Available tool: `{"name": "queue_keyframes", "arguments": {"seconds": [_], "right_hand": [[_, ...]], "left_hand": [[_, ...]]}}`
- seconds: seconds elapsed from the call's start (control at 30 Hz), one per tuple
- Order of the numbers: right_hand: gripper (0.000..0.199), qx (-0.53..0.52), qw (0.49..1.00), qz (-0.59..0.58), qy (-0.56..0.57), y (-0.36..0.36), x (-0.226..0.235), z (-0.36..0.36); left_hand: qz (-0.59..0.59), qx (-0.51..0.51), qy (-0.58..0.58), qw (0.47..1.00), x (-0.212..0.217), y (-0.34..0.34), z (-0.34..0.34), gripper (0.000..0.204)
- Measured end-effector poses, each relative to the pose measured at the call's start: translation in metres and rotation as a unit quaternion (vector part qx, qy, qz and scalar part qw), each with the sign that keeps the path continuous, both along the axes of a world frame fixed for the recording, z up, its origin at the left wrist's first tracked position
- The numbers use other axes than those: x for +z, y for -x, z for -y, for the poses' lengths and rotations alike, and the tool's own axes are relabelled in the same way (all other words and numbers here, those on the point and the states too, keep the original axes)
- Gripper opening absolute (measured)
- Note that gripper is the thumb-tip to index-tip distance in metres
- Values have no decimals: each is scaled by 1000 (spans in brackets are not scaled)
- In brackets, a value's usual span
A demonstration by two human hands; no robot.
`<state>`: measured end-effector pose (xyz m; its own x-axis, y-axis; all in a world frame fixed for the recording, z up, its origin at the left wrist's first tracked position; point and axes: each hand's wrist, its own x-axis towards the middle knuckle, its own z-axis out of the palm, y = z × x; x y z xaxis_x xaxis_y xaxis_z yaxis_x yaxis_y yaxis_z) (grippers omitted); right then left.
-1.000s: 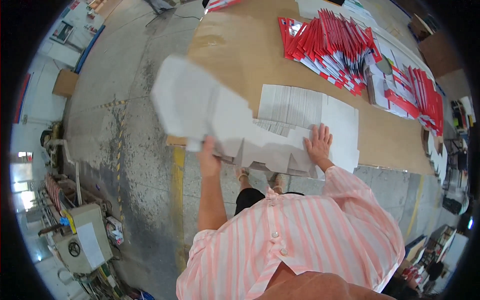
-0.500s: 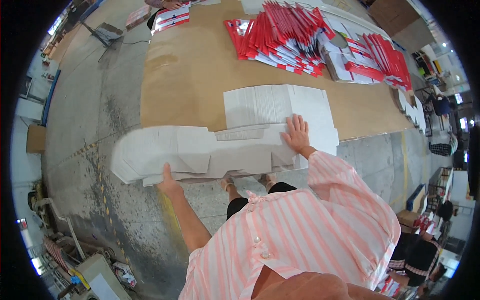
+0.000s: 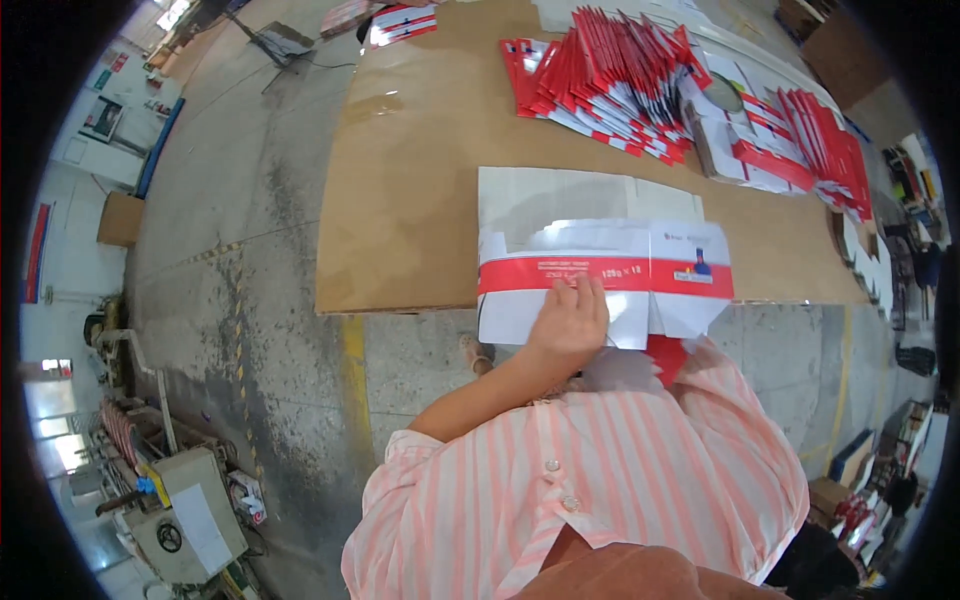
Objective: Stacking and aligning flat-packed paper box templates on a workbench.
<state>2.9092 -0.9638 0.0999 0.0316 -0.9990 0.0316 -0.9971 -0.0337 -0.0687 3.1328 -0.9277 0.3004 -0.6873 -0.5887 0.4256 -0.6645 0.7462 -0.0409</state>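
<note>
Flattened white carton blank with a red band (image 3: 600,285) is lying at the near edge of the large brown cardboard sheet (image 3: 420,180) spread on the grey concrete floor (image 3: 270,300). Going left to right, we are seeing our left hand (image 3: 568,322) pressing flat on it, fingers together; we cannot tell about our right hand, hidden under the blank. Farther right, fanned piles of red-and-white folded cartons (image 3: 620,85) are lying well apart. Another white blank (image 3: 560,195) is peeking out behind ours.
</note>
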Motion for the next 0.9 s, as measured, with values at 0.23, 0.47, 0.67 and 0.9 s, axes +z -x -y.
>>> {"name": "queue_keyframes", "arguments": {"seconds": [0.23, 0.47, 0.67, 0.9], "right_hand": [[63, -26, 1000, 11, 10, 0, 0, 3], [64, -26, 1000, 4, 1, -1, 1, 2], [65, -29, 1000, -10, 1, 2, -6, 3], [66, -41, 999, -9, -13, 17, -2, -2]], "left_hand": [[-634, 274, -372, 620, -36, -155, 24, 46], [-912, 157, -327, 194, -180, -297, 41, 48], [-853, 279, -341, 278, -195, -311, 47, 43], [-483, 400, -281, 727, -12, -171, 40, 39]]}}
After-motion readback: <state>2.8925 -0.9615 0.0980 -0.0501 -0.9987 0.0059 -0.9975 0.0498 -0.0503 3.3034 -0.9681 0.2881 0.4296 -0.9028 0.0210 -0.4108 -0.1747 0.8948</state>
